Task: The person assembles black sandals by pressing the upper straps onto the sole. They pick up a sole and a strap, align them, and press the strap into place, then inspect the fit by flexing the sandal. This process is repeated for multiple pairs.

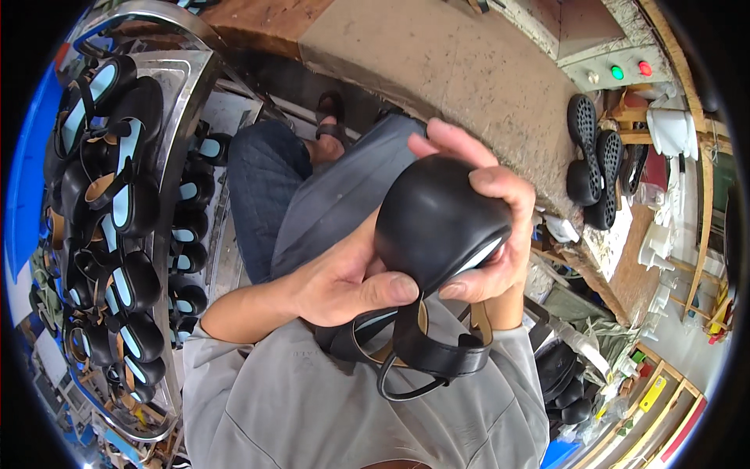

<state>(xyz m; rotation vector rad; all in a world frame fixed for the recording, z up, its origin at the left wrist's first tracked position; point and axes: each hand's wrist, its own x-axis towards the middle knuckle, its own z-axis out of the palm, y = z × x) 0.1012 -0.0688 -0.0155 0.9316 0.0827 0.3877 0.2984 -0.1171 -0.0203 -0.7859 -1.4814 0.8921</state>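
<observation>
I hold a black shoe [433,219] with a rounded toe and a dangling ankle strap [422,359] close to my chest, toe up. My left hand [344,285] grips it from the left, thumb pressed on the side near the strap. My right hand [488,227] wraps over the toe from the right, fingers curled around its top and edge. A pale blue insole edge shows between my right fingers. A grey apron [351,406] covers my lap under the shoe.
A curved metal rack [117,234] at my left carries several black shoes with pale blue insoles. Black perforated soles [594,156] lie on a worn bench at the right, near a box with green and red lights [629,72]. More black shoes [566,383] sit low right.
</observation>
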